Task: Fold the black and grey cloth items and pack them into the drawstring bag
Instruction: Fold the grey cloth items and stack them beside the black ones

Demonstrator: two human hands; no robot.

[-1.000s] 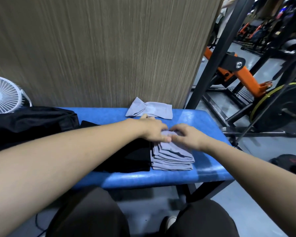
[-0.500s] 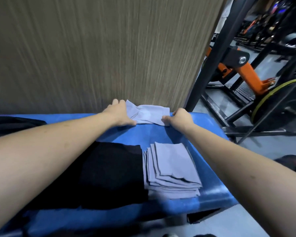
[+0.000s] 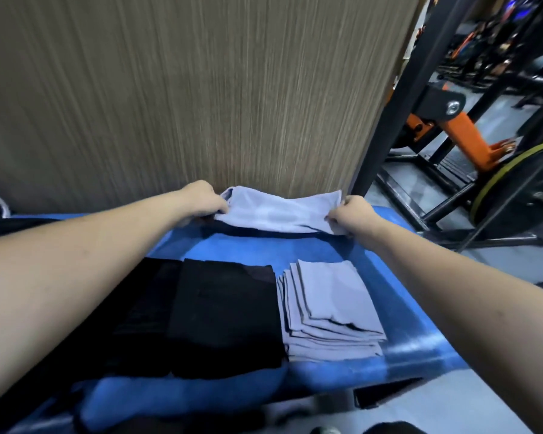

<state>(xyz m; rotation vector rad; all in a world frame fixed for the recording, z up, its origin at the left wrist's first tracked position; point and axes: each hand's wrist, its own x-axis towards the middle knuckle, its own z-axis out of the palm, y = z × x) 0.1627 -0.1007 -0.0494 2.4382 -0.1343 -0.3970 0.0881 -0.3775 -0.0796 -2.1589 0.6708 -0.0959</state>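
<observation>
Head view: a grey cloth [image 3: 276, 211] is gripped at its ends by the left hand [image 3: 203, 198] and right hand [image 3: 353, 214], raised over the blue table [image 3: 326, 249] at twelve o'clock. Folded grey stack [image 3: 329, 311] and black cloths [image 3: 220, 317] lie at six o'clock.

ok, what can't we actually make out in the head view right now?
- Drawstring bag: not in view anywhere.
- Black folded cloth: left part hidden under the left forearm; folds merge in the dark.
- Grey cloth ends: buried inside left hand and right hand.
- Grey folded stack: layer count unclear.
</observation>
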